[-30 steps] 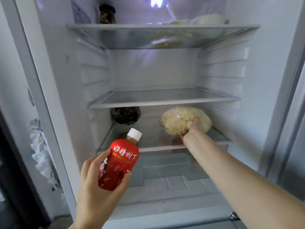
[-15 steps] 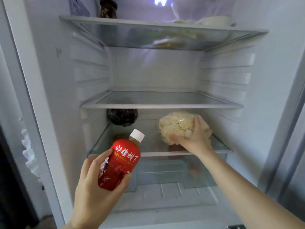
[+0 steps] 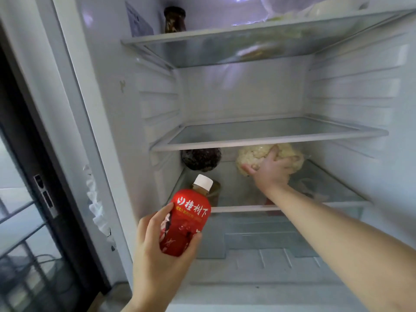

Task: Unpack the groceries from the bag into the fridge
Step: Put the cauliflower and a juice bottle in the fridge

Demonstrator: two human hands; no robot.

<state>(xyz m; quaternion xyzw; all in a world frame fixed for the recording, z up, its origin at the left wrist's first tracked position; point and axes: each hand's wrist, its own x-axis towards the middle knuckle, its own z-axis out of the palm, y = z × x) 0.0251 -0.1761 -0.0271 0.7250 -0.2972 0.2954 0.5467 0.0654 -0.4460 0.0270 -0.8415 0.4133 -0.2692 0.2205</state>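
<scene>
- Roughly midway, I judge: the cauliflower (image 3: 254, 154) is already inside the fridge (image 3: 108, 86), on the lower glass shelf (image 3: 243, 208), toward its right and under the front lip of the middle shelf (image 3: 270, 140).
- Its placing does not look finished. The right hand (image 3: 270, 170) lies over the cauliflower's front, fingers curved round it and thumb spread to the left — a hold, not a bare touch.
- One item is plainly left: a red-labelled bottle (image 3: 186, 224) with a white cap, upright but tilted a little to the right. It is outside the shelves, in front of the lower shelf's left end.
- The left hand (image 3: 157, 248) grips that bottle round its lower body, thumb on one side and fingers wrapped on the other.
- The grocery bag is out of view, so I cannot tell how much more waits in it.
- Lower shelf: besides the cauliflower, a dark round item (image 3: 201, 159) sits at the back left, apart from it.
- Middle shelf: nothing shows on its glass.
- Top shelf (image 3: 225, 37): a dark jar (image 3: 174, 20) stands at the left; pale wrapped things (image 3: 326, 7) lie at the right — too cropped to name.
- The clear drawer (image 3: 258, 239) below shows faint reddish shapes through its front; what they are I cannot tell.
</scene>
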